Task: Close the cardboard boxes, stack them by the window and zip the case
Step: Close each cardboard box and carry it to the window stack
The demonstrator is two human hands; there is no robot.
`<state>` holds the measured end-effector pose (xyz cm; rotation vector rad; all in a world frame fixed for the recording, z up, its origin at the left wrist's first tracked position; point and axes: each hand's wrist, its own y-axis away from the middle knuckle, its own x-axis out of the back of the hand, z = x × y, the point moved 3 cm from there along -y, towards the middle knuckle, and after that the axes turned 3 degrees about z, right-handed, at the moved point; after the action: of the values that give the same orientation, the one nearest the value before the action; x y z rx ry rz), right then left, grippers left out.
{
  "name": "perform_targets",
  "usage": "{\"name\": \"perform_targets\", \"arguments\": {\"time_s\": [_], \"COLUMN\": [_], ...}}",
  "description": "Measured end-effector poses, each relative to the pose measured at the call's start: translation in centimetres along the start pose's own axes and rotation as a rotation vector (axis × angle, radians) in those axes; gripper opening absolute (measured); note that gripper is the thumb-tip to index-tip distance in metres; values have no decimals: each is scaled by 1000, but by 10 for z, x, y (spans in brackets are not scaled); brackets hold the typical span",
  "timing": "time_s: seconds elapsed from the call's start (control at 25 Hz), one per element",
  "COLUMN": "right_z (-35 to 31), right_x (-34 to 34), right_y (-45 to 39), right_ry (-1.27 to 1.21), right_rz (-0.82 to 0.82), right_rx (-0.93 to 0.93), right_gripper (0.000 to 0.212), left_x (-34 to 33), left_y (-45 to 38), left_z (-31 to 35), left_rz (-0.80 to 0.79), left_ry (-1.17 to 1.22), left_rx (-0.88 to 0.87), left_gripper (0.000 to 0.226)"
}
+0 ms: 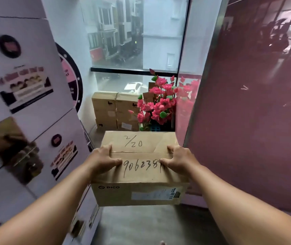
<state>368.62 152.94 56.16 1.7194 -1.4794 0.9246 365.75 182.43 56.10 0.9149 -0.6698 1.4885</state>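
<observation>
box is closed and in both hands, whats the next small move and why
Probably carry the cardboard box forward toward the stack of boxes under the window. Its flaps already lie shut, the left hand and right hand grip its two sides with it held above the floor, and the stack lies ahead, left of the pink flowers, so keep left of them.

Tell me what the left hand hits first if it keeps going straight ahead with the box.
Probably the stacked cardboard boxes under the window. The left hand and right hand hold the carried box, whose far edge would reach them first. Floor between looks free; depth is unclear.
</observation>
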Motion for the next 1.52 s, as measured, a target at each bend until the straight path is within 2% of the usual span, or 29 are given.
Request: {"name": "perform_targets", "arguments": {"time_s": [0.44, 0.6, 0.72, 0.96, 1.16, 1.4, 1.52], "right_z": [-42, -74, -103, -150, -186, -230, -251], "right_x": [6, -13, -19, -22, -45, -77, -88], "right_y": [-351, -473, -556, -701, -819, -985, -1055], "right_ry": [-12, 10, 50, 11, 6, -16, -13], "right_rz": [-44, -48, -24, -38, -66, -94, -115], "right_rx": [87, 129, 142, 159, 177, 216, 216], "right_gripper": [75, 63, 58, 58, 58, 53, 44], "left_x": [54, 77, 100, 147, 176, 205, 219], "left_y": [-302, -417, -501, -646, -764, -909, -972], "left_z": [5, -20, -36, -57, -91, -125, -144], "left_rz": [50, 69, 69, 97, 85, 160, 171], "left_ry": [61, 94, 133, 164, 116, 92, 86], "left_rx": [148, 139, 138, 178, 194, 241, 275], "left_gripper": [74, 56, 52, 64, 61, 66, 68]}}
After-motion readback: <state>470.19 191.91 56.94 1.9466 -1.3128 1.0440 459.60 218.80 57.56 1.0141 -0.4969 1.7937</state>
